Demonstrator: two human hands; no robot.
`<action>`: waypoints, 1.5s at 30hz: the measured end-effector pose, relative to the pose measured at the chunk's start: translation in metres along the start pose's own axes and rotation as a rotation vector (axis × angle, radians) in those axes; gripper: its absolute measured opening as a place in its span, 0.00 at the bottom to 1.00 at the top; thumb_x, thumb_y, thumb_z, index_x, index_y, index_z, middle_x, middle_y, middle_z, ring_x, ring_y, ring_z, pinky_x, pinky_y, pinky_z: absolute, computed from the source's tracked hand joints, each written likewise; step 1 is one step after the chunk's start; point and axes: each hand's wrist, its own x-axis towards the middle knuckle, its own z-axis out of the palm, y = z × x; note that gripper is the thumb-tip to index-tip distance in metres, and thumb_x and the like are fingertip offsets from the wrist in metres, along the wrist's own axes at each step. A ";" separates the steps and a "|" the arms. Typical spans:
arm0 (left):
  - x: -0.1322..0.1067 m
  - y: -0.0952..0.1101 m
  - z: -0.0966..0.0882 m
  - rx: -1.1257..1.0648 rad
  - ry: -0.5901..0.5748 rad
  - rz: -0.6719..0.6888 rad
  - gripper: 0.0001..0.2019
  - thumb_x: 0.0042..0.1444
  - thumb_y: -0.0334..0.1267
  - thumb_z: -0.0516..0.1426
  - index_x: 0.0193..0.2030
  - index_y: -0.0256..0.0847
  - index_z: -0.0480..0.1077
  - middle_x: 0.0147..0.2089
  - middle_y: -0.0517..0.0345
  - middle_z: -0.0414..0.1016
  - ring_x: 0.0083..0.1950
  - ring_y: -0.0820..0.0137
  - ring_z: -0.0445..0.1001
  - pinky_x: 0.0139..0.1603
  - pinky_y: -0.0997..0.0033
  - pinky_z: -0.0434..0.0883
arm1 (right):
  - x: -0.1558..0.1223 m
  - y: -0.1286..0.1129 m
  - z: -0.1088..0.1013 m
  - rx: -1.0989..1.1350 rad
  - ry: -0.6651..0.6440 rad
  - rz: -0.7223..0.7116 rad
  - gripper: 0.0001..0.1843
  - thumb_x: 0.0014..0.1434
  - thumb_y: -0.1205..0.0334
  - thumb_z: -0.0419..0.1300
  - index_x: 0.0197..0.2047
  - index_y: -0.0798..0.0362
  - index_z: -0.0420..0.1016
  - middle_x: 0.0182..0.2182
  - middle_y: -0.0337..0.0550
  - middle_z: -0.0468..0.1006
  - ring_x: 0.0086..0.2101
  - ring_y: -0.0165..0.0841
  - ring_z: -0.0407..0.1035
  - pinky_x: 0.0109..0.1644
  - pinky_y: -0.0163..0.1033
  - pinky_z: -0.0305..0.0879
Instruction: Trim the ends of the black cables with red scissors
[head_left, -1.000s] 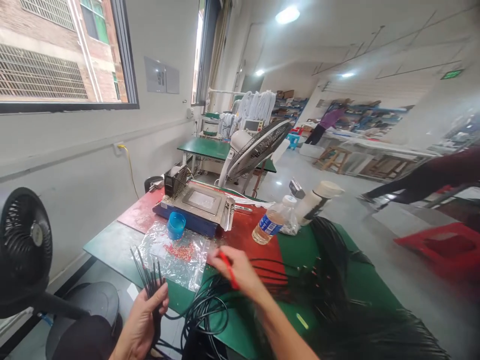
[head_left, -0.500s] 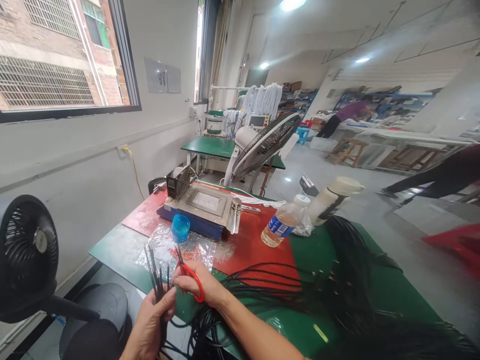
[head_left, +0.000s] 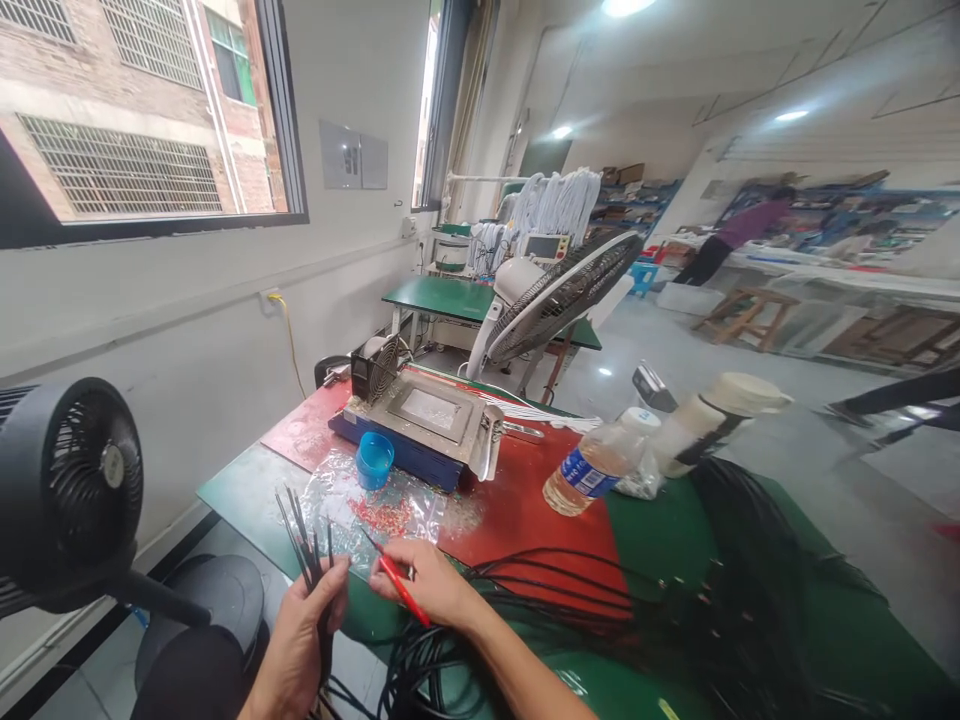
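Note:
My left hand (head_left: 304,620) is closed around a bunch of black cables (head_left: 304,545), their thin ends standing up above my thumb and fanning apart. The rest of the cables hangs below that hand. In my right hand (head_left: 427,585) is a pair of red-handled scissors (head_left: 405,592), its dark tips pointing up and left. A small gap separates the scissors from the cable ends. Just beyond my hands, small red bits (head_left: 386,515) lie scattered on a clear plastic sheet (head_left: 337,490). A blue cup (head_left: 374,460) stands at the back of that sheet.
A blue-sided heating plate (head_left: 431,405) with a small fan sits behind the cup. To the right stand a labelled bottle (head_left: 589,470) and a pale jug (head_left: 720,420). Black cables (head_left: 720,600) cover the table's right side. A black fan (head_left: 90,470) is at left; people are farther off.
My right hand with the scissors has drawn slightly away to the right from the cable ends, and the scissors have turned. The whole view has shifted a little. My left hand keeps its hold.

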 end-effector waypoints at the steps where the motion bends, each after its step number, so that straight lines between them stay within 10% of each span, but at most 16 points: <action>1: 0.001 0.000 0.000 -0.007 0.014 0.008 0.13 0.45 0.44 0.64 0.22 0.37 0.68 0.19 0.67 0.54 0.22 0.77 0.49 0.22 0.78 0.53 | -0.001 -0.002 0.000 -0.099 0.004 0.002 0.16 0.51 0.49 0.61 0.26 0.56 0.71 0.21 0.34 0.63 0.25 0.25 0.54 0.28 0.31 0.47; 29: 0.016 -0.004 -0.003 0.173 0.152 0.119 0.18 0.37 0.47 0.67 0.30 0.34 0.76 0.16 0.68 0.57 0.20 0.76 0.51 0.21 0.75 0.50 | -0.002 0.002 0.005 -0.130 0.022 0.034 0.23 0.51 0.55 0.58 0.15 0.55 0.50 0.15 0.32 0.48 0.20 0.23 0.44 0.24 0.34 0.37; 45: 0.007 -0.005 -0.005 0.126 0.069 0.000 0.19 0.29 0.44 0.71 0.29 0.33 0.78 0.18 0.62 0.66 0.22 0.74 0.60 0.22 0.75 0.58 | 0.000 -0.002 0.009 0.661 0.035 0.166 0.27 0.49 0.38 0.58 0.22 0.57 0.69 0.10 0.30 0.59 0.12 0.21 0.52 0.15 0.28 0.47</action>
